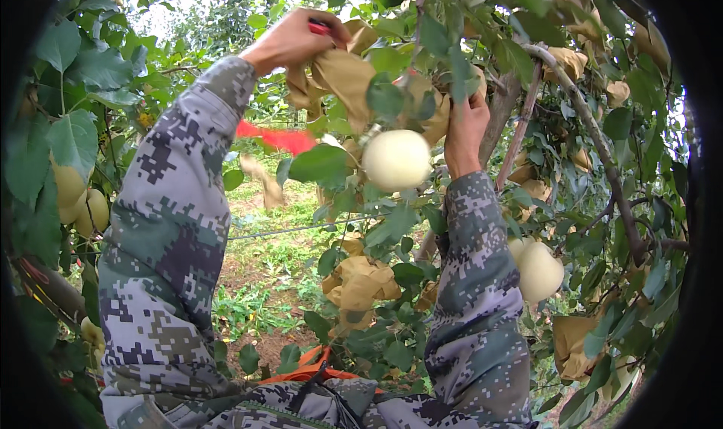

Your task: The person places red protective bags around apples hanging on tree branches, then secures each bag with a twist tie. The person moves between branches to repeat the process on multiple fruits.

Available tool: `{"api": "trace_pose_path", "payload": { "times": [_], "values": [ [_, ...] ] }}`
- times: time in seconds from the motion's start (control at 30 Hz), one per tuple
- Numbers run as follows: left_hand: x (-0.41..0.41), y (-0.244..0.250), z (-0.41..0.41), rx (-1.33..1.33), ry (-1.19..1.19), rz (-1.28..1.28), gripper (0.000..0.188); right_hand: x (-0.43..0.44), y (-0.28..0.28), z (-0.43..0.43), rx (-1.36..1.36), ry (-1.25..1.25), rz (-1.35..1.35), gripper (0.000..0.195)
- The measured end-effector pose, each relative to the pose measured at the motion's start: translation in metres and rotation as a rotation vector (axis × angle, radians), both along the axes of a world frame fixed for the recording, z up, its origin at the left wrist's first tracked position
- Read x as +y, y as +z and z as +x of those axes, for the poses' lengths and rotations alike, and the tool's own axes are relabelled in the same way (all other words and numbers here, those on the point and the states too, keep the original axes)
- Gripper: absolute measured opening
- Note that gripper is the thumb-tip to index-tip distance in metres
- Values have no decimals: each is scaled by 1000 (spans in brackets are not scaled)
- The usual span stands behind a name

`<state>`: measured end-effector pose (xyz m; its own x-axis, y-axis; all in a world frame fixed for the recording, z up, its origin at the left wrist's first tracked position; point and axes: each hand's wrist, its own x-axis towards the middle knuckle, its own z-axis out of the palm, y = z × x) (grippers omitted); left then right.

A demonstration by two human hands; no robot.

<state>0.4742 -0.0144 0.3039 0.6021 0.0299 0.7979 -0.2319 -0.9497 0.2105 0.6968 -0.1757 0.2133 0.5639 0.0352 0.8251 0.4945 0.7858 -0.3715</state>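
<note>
My left hand (299,38) is raised at the upper middle, its fingers closed at the top of a crumpled brown paper fruit bag (345,84). A small red and black object (319,27) shows in that hand; its kind cannot be made out. To the right, my right hand (467,129) pinches the edge of another brown paper bag (435,112), partly behind leaves. Just below and between the hands hangs a pale, bare apple (396,160). A blurred red strip (279,139), perhaps paper, is left of the apple, above a blurred brown scrap (264,181).
A thick branch (593,124) arches down the right side. Pale apples (540,272) hang beside my right sleeve, others (92,211) at far left. Brown bags (361,285) hang lower among leaves. A thin wire (305,229) crosses behind. Orange fabric (316,367) lies at my chest.
</note>
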Motion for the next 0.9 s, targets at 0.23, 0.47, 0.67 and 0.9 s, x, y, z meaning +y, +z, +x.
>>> {"api": "trace_pose_path", "payload": {
  "times": [0.23, 0.47, 0.67, 0.9],
  "values": [
    [-35, -13, 24, 232, 4, -5, 45, 6, 7, -23, -52, -50, -27, 20],
    [-30, -14, 47, 259, -33, -110, 39, 16, 17, -25, -26, -7, 6, 17],
    [-32, -13, 63, 164, -115, -1, 26, 20, 15, -16, -160, -215, 99, 15],
    [-30, -25, 52, 91, -113, -18, 18, 7, 4, -8, -22, -216, 100, 23]
  ]
}}
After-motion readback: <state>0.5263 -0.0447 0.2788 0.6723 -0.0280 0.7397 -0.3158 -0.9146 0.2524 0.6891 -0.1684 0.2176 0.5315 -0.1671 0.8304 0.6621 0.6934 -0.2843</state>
